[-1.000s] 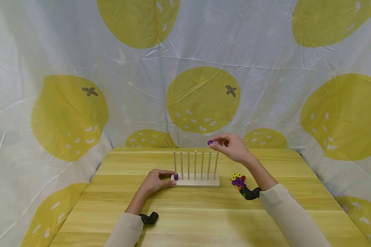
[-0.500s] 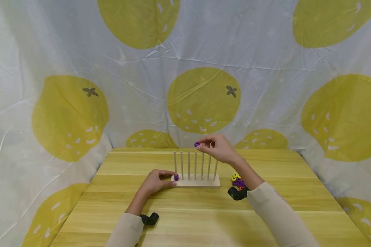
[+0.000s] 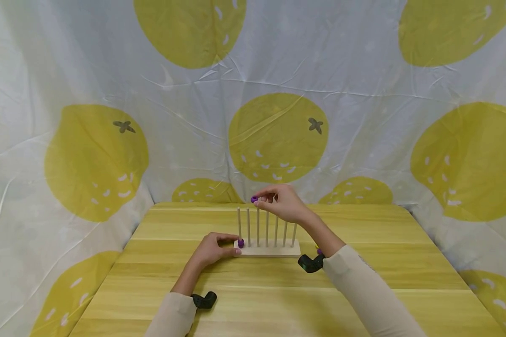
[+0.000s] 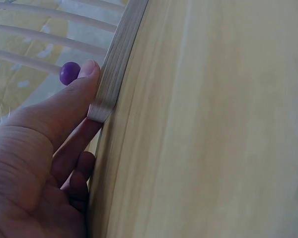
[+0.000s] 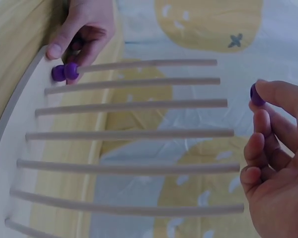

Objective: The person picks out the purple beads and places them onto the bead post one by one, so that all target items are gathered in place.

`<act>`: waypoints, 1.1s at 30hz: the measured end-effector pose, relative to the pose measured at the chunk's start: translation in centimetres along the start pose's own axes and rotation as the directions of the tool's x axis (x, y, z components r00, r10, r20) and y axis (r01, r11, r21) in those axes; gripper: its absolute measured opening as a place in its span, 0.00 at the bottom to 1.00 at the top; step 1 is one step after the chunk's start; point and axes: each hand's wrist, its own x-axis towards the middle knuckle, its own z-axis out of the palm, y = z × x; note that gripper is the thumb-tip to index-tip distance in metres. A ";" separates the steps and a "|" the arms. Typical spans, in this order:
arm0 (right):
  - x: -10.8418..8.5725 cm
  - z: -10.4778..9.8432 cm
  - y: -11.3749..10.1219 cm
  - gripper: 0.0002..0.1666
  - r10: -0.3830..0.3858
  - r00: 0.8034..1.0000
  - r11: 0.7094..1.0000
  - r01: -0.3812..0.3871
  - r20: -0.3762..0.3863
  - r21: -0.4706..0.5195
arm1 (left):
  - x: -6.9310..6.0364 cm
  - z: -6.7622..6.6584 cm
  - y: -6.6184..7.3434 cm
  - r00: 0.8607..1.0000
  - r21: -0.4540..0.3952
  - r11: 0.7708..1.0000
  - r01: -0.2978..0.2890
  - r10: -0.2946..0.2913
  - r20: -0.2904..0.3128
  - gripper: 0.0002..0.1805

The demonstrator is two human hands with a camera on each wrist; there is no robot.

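A pale wooden peg board (image 3: 267, 252) with a row of several upright pegs stands on the table. Two purple beads (image 5: 65, 72) are stacked at the foot of its leftmost peg. My left hand (image 3: 212, 248) grips the left end of the base between thumb and fingers, as the left wrist view (image 4: 64, 119) also shows. Between thumb and forefinger, my right hand (image 3: 284, 203) pinches another purple bead (image 3: 254, 199). That bead is just above the peg tips, near the third peg from the left, and apart from the pegs in the right wrist view.
A small pile of beads (image 3: 319, 251) lies on the wooden table (image 3: 173, 271) right of the peg board, mostly hidden behind my right forearm. A lemon-print cloth (image 3: 185, 140) hangs behind the table. Black wrist cameras (image 3: 311, 263) sit on both wrists.
My right hand has moved left above the pegs with the purple bead, from the right end towards the left ones. Its forearm now covers most of the bead pile. My left hand stays in place.
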 end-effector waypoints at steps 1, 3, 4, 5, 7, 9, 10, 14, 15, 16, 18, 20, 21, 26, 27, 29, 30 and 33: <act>0.1 0.2 0.0 0.13 0.000 1.000 1.000 0.000 0.001 -0.005 | 0.0 0.0 0.0 1.000 -0.001 1.000 0.000 0.000 0.000 0.25; 0.4 0.5 0.0 0.12 -0.004 1.000 1.000 0.005 0.004 -0.016 | 0.0 0.0 0.0 1.000 -0.005 1.000 0.002 -0.002 0.002 0.25; 0.5 0.6 0.0 0.12 -0.006 1.000 1.000 0.006 0.005 -0.019 | 0.0 0.0 0.0 1.000 -0.006 1.000 0.002 -0.002 0.002 0.25; 0.6 0.8 0.0 0.11 -0.008 1.000 1.000 0.008 0.006 -0.020 | 0.0 -0.1 0.0 1.000 -0.009 1.000 0.003 -0.003 0.001 0.25; 0.8 1.0 -0.1 0.11 -0.014 1.000 1.000 0.014 0.009 -0.016 | 0.0 -0.1 0.0 1.000 -0.009 1.000 0.001 -0.001 -0.003 0.26; 1.0 1.2 -0.2 0.11 -0.018 1.000 1.000 0.018 0.012 -0.007 | 0.1 -0.1 -0.1 1.000 -0.006 1.000 -0.001 0.001 -0.007 0.26; 1.1 1.3 -0.3 0.12 -0.018 1.000 1.000 0.018 0.014 0.001 | 0.1 -0.1 -0.1 1.000 -0.005 1.000 -0.002 0.002 -0.008 0.26; 1.3 1.7 -0.6 0.11 -0.026 0.999 1.000 0.026 0.025 0.007 | 0.1 -0.1 -0.2 1.000 -0.001 1.000 -0.006 0.006 -0.005 0.25; 1.4 1.8 -0.6 0.11 -0.030 0.999 1.000 0.030 0.028 0.001 | 0.1 -0.1 -0.2 1.000 0.000 1.000 -0.007 0.007 -0.004 0.25; 1.5 1.9 -0.7 0.10 -0.034 0.999 0.999 0.034 0.030 -0.004 | 0.1 -0.1 -0.2 1.000 0.001 1.000 -0.006 0.006 -0.002 0.25; 1.6 2.1 -0.8 0.10 -0.041 0.999 0.999 0.042 0.033 -0.021 | 0.0 0.0 -0.1 1.000 0.000 1.000 -0.005 0.005 -0.003 0.25; 1.7 2.2 -0.9 0.09 -0.044 0.998 0.998 0.045 0.036 -0.036 | 0.0 0.0 0.0 1.000 -0.003 1.000 -0.003 0.003 -0.006 0.25; 1.8 2.3 -0.9 0.09 -0.043 0.998 0.998 0.045 0.040 -0.037 | 0.0 0.0 0.0 1.000 -0.004 1.000 -0.001 0.001 -0.007 0.25; 2.1 2.7 -1.0 0.10 -0.023 0.998 0.999 0.026 0.057 -0.046 | -0.1 0.0 0.1 1.000 -0.014 1.000 0.007 -0.007 -0.011 0.25; 2.2 2.7 -1.1 0.10 -0.020 0.998 0.999 0.022 0.058 -0.048 | -0.1 0.0 0.1 1.000 -0.017 1.000 0.007 -0.007 -0.010 0.25; 2.4 2.8 -1.1 0.10 -0.017 0.998 0.998 0.020 0.061 -0.057 | -0.1 0.1 0.0 1.000 -0.022 1.000 0.005 -0.005 -0.009 0.25; 2.4 2.9 -1.2 0.10 -0.017 0.998 0.998 0.020 0.062 -0.059 | -0.1 0.1 0.0 1.000 -0.023 1.000 0.002 -0.002 -0.009 0.25; 2.6 3.1 -1.2 0.10 -0.017 0.997 0.999 0.020 0.070 -0.046 | 0.0 0.2 -0.1 1.000 -0.022 1.000 -0.006 0.006 -0.006 0.25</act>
